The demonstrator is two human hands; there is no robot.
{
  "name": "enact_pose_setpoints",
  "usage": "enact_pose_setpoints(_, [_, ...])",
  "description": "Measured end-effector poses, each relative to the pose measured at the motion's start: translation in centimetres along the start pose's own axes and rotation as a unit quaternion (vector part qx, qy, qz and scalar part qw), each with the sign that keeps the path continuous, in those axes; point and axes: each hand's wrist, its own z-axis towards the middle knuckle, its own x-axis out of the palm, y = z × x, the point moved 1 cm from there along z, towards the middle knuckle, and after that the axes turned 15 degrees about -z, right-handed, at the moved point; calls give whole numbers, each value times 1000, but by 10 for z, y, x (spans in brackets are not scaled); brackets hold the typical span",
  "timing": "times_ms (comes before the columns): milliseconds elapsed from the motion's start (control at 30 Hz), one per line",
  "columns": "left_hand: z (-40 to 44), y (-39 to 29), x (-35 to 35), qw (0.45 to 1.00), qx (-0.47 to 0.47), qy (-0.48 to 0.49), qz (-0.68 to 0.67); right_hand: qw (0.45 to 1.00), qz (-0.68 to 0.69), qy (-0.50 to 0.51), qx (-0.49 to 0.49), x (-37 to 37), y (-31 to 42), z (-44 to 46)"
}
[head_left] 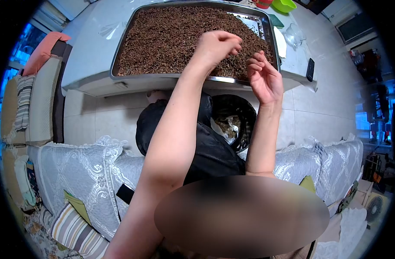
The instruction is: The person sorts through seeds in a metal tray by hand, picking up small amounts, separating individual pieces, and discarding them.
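Note:
A large metal tray [116, 64] on the table is spread with small dried reddish-brown bits [163, 39], which look like peppercorns. My left hand [215, 48] is above the tray's right half, its fingers curled and thumb and forefinger pinched together. Palm up, my right hand [266, 82] is near the tray's front right corner with its fingers bent in and the tips close together. The two hands are apart. Whatever either pinch holds is too small to make out. At the tray's upper right, bare shiny metal [251, 21] shows.
A black bin [248, 113] holding litter stands on the floor beside my dark-clothed legs [206, 151]. On the white table [91, 56] are a black remote [310, 70], clear plastic [294, 36], a green bowl [284, 5] and a red container [264, 3]. A lace-covered sofa [81, 168] is behind.

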Motion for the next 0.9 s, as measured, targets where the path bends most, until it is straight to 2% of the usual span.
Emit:
enact_pose_setpoints(67, [-9, -4, 10, 994, -71, 84, 3, 1000, 24, 16, 0, -2, -2, 3])
enact_pose_setpoints(100, [-15, -8, 15, 993, -70, 89, -20, 999, 35, 23, 1, -1, -3, 3])
enact_pose_setpoints(200, [-10, -1, 13, 994, -49, 98, 23, 991, -108, -47, -59, 2, -5, 0])
enact_pose_setpoints(333, [-9, 1, 15, 995, -64, 71, 38, 988, -135, -26, -69, 4, -8, 1])
enact_pose_setpoints(700, [-6, 6, 9, 985, -107, 105, -87, 987, -129, -5, -94, 3, -5, 0])
enact_pose_setpoints(800, [-7, 3, 8, 986, -108, 106, -77, 977, -181, -31, -110, 9, -3, -2])
enact_pose_setpoints(900, [-11, -3, 7, 986, -102, 112, -64, 945, -302, -72, -102, 24, 3, -8])
